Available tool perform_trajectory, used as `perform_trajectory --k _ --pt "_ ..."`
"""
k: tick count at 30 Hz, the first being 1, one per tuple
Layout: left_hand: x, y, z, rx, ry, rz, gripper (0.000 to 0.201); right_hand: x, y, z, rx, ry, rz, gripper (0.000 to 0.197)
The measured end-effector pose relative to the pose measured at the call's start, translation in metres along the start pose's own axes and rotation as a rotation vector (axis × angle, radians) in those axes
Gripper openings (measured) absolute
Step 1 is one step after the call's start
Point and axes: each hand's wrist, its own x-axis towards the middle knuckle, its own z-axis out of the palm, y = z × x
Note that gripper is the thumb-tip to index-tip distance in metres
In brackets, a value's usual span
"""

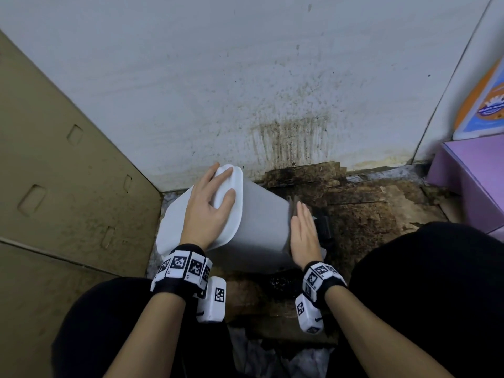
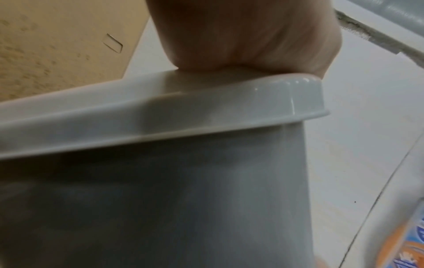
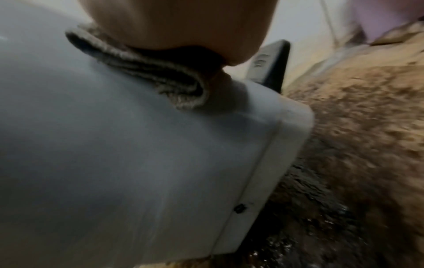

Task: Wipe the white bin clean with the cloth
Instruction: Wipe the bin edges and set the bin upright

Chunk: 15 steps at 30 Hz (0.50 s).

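Left hand [image 1: 208,212] flat, fingers spread on bin lid | right hand [image 1: 304,236] fingers straight, pressing cloth [image 3: 146,72] on bin side | bin [image 1: 259,227] tilted toward cardboard [image 1: 68,173], base end over stained floor [image 1: 362,214], below splattered wall [image 1: 245,77]

Tilted white bin [image 1: 253,225] close against stained wall [image 1: 245,77]; cardboard panel [image 1: 54,173] just left; purple box [image 1: 474,181] right, well apart

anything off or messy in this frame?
Yes. The white bin is tipped over toward the cardboard panel, not upright: the left hand rests on its lid, the right hand presses a cloth on its side. Brown splatter streaks the wall, and the cardboard on the floor is dark and soaked.
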Motion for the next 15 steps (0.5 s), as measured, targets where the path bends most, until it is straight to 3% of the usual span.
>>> perform_trajectory --k 6,15 --pt "0.000 0.005 0.005 0.019 0.002 0.006 0.041 0.003 -0.001 -0.006 0.033 -0.007 0.123 0.053" --pt "0.003 0.008 0.009 0.057 0.004 0.017 0.041 0.007 -0.027 0.005 0.135 0.078 0.121 0.052"
